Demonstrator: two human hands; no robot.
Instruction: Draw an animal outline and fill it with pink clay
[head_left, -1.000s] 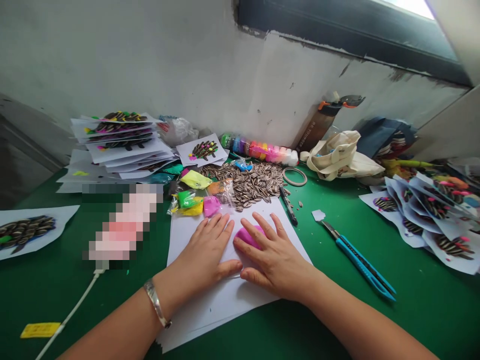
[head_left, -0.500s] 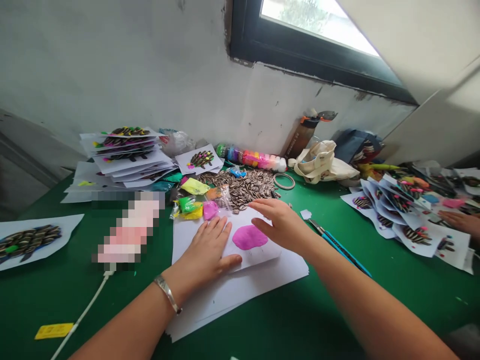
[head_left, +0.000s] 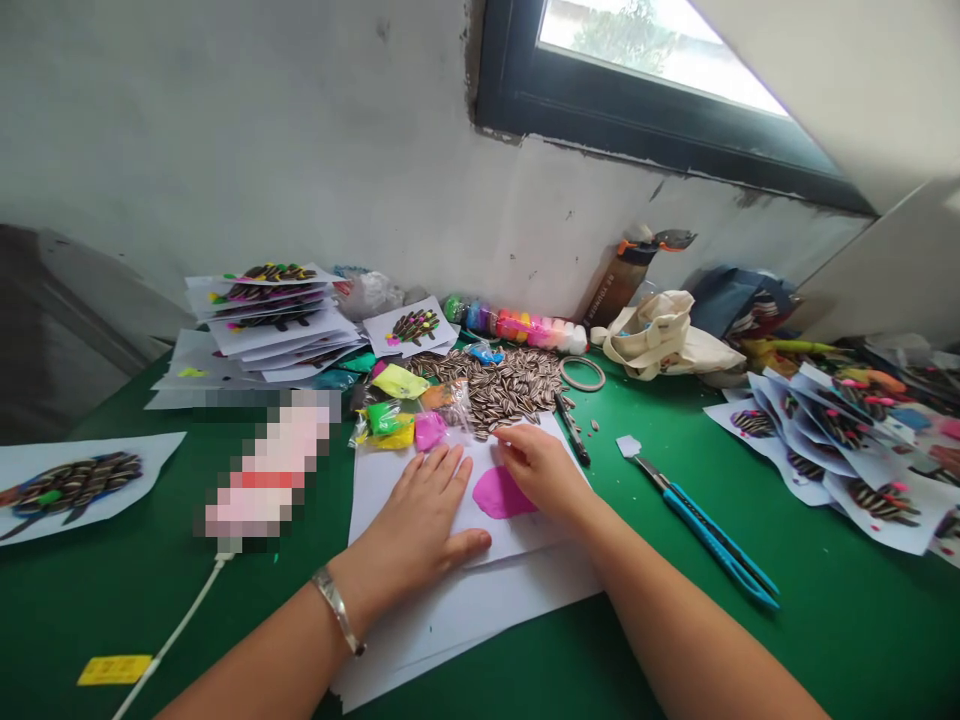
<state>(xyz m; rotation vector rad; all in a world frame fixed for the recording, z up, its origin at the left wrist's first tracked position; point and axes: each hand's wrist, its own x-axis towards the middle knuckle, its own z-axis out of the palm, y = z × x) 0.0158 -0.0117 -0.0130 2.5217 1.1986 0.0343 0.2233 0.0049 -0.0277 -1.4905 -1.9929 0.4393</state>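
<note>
Left hand [head_left: 416, 515] lies flat and open on a white paper sheet [head_left: 521, 535], fingers spread, holding nothing. Right hand [head_left: 540, 472] sits with fingers drawn together, their tips at the upper edge of a pink clay patch [head_left: 501, 492]; cannot tell whether they pinch anything. The patch lies spread on the sheet, between the hands and nearer the right. The sheet rests on more white paper [head_left: 465, 625] on a green table top [head_left: 847, 625]. Just beyond: striped sunflower seeds [head_left: 487, 392], bagged clay [head_left: 390, 425] and a black marker [head_left: 571, 428]. A blue utility knife [head_left: 709, 535] lies to the right. Stacked seed-and-clay pictures [head_left: 262, 325] sit far left.
</note>
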